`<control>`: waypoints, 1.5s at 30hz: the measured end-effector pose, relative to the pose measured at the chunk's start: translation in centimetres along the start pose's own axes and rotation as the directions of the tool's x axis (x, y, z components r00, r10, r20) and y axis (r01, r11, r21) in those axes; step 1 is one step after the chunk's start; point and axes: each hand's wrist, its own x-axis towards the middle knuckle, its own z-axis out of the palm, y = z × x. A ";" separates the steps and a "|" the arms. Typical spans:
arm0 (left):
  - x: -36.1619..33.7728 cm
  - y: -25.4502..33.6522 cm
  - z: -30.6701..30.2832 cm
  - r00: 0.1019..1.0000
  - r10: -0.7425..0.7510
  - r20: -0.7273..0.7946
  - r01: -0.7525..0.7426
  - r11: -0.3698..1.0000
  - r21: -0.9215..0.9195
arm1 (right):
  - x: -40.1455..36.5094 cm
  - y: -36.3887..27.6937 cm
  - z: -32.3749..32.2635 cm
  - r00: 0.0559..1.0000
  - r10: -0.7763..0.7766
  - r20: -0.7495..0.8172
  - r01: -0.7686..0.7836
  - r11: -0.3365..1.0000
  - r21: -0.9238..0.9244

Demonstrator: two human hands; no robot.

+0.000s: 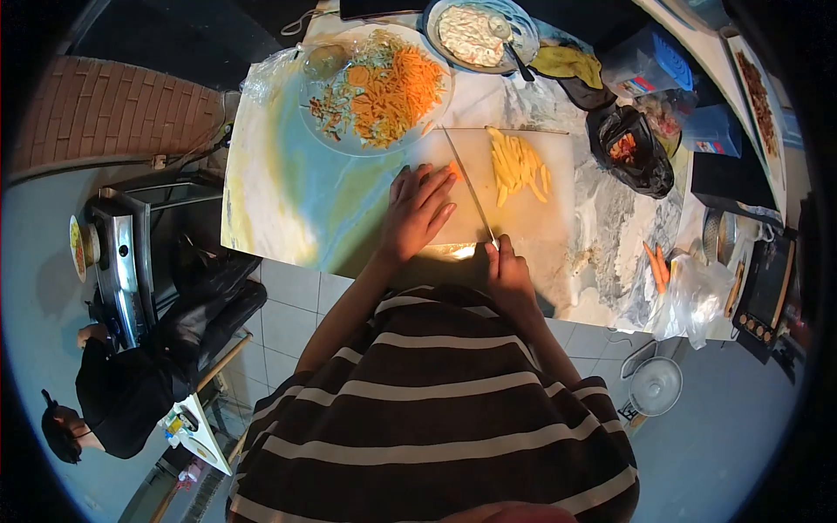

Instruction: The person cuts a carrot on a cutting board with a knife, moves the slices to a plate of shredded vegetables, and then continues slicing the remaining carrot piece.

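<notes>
On the marble-patterned worktop (279, 192), head view: 1 kitchen knife (471, 187), handle grasped in the right hand (508, 275), blade slanting across a cutting board (558, 205). 1 orange carrot piece (454, 171), on the board just left of the blade, at the fingertips of the left hand (417, 213); fingers extended, firmness of grip cannot be told. Pale yellow strips (514, 166), 1 heap, right of the blade. 1 large plate (370, 152), beyond the left hand, bearing orange shreds. 1 bowl (528, 37) of creamy white mixture, beside the plate.
</notes>
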 end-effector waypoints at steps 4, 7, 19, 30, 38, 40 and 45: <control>0.1 0.1 0.1 1.000 0.001 0.008 -0.001 1.000 0.016 | -0.3 0.3 0.5 0.998 -0.051 -0.042 0.051 0.999 -0.016; 0.2 0.1 -0.1 1.000 -0.006 0.017 0.006 1.000 0.019 | -0.4 0.4 0.9 0.969 -0.192 -0.158 0.176 0.978 -0.111; -0.1 -0.3 0.4 1.000 0.002 -0.012 -0.001 0.999 0.047 | -0.5 -1.0 -0.5 0.995 -0.081 -0.062 0.079 0.996 -0.034; -0.2 -0.3 0.3 1.000 0.001 0.007 -0.001 0.998 0.059 | -0.6 -0.1 0.7 0.989 -0.110 -0.097 0.108 0.994 -0.021; -0.3 -0.3 0.4 1.000 -0.009 0.017 0.007 0.998 0.068 | -0.7 -0.5 0.3 0.994 -0.082 -0.073 0.080 0.996 -0.033; -0.3 -0.3 0.4 1.000 -0.009 0.016 0.008 0.998 0.070 | -0.6 -0.5 0.3 0.996 -0.075 -0.045 0.075 0.997 -0.008; -0.3 -0.4 0.5 1.000 -0.006 0.007 0.005 0.997 0.080 | -0.5 -0.7 0.2 0.995 -0.083 -0.052 0.084 0.996 0.014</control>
